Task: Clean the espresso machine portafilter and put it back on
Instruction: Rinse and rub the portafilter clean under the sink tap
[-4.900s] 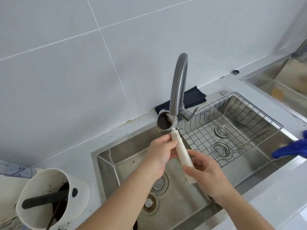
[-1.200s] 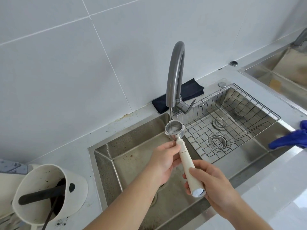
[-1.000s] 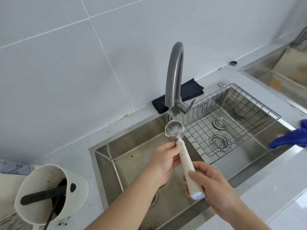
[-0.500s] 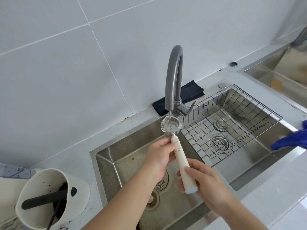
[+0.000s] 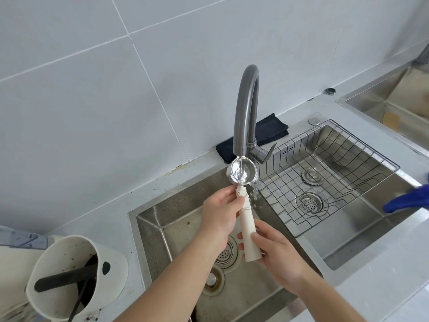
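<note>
So, the portafilter [image 5: 242, 182] is sitting under the faucet [image 5: 246, 108] over the sink [image 5: 148, 219], with water running into its metal basket and spilling off the right rim. The left hand [image 5: 220, 214] is pinching the cream handle near the basket; the right hand [image 5: 276, 252] is curling around the handle's end. Basket looks clean, though glare is hiding detail.

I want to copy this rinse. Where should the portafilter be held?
Hold the portafilter by its long cream handle, from below the faucet: left hand near the neck, right hand at the butt end. That keeps the wet basket tilted under the stream.
</note>
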A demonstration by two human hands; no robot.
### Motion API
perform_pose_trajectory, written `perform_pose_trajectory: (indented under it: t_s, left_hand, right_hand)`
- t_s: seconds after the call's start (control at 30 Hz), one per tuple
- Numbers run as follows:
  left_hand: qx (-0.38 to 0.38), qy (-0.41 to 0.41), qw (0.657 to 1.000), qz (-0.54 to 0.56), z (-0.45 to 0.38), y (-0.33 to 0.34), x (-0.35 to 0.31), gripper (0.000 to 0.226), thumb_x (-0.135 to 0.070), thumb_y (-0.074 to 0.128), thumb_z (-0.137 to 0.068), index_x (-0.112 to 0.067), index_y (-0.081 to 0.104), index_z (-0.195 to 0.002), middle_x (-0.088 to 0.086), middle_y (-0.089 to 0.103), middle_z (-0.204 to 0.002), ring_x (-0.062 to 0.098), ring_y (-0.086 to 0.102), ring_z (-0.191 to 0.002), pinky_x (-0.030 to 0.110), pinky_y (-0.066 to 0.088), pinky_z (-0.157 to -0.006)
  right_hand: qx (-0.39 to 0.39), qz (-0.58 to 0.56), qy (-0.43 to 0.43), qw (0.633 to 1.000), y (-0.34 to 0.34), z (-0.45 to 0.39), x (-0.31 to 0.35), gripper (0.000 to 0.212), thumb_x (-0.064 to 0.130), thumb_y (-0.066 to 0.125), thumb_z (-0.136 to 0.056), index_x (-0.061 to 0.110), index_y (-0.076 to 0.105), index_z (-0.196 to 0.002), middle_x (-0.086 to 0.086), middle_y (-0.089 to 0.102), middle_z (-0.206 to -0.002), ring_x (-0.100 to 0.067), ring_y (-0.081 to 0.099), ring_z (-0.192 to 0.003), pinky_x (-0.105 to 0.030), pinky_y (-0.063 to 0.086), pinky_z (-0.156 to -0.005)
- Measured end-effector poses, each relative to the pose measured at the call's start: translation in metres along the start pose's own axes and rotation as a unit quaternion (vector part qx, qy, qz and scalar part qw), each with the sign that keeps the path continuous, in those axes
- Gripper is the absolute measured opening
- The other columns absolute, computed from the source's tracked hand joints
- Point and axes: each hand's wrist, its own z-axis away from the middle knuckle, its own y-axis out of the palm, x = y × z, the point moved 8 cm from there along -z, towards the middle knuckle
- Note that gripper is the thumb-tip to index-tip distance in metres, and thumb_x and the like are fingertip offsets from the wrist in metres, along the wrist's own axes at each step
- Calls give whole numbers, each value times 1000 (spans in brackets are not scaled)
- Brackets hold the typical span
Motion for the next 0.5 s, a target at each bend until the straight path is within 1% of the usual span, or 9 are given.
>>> perform_pose_trajectory:
  t_s: [0.07,0.1,0.2,0.27,0.33,0.4,0.5]
  left_hand:
    - [6,3,1000,8,-1,1,-2,29,3,60,-88,-15,69,-109,1,76,-100,11,71,-90,31,56,-83]
    - [11,1,1000,13,-1,2,-2,27,2,60,-89,-16,70,-107,1,76,-100,11,70,-92,32,56,-86]
    - [29,-10,999,23,-2,7,-2,22,-4,60,-91,-17,71,-106,2,75,-103,16,68,-100,34,54,-91]
    - [31,-22,999,27,-2,8,0,22,-5,57,-93,-19,71,-104,3,74,-105,19,67,-103,35,54,-91]
    - [29,-34,999,30,-1,10,2,23,-6,54,-95,-18,71,-105,7,73,-108,21,67,-103,34,54,-89]
    - [29,-44,998,35,1,11,3,24,-7,53,-96,-15,70,-110,10,71,-112,20,67,-101,32,55,-86]
    - [36,-49,997,42,4,14,5,25,-7,51,-96,-18,73,-103,9,71,-110,20,66,-100,32,55,-86]
  right_hand:
    - [-10,34,-34,999,0,0,7,39,18,58,-86,23,63,-124,-3,73,-96,-21,68,-88,-40,52,-83]
    - [-18,54,-51,997,-1,0,10,41,21,58,-83,26,63,-124,-1,74,-96,-22,67,-90,-42,52,-84]
    - [-33,107,-99,989,-3,2,17,38,31,62,-83,42,65,-119,-1,74,-102,-31,67,-95,-57,51,-94]
    - [-40,127,-119,984,-5,5,19,36,38,62,-81,51,64,-115,1,74,-103,-36,68,-97,-62,50,-92]
    - [-50,140,-137,979,-6,8,22,35,36,62,-83,55,63,-112,4,72,-102,-35,70,-94,-62,53,-87]
    - [-58,134,-145,979,-7,9,22,34,31,61,-83,55,64,-108,4,70,-98,-31,73,-89,-60,56,-81]
    - [-77,124,-155,977,-8,15,23,33,25,62,-87,51,66,-106,4,70,-93,-27,73,-83,-58,59,-74]
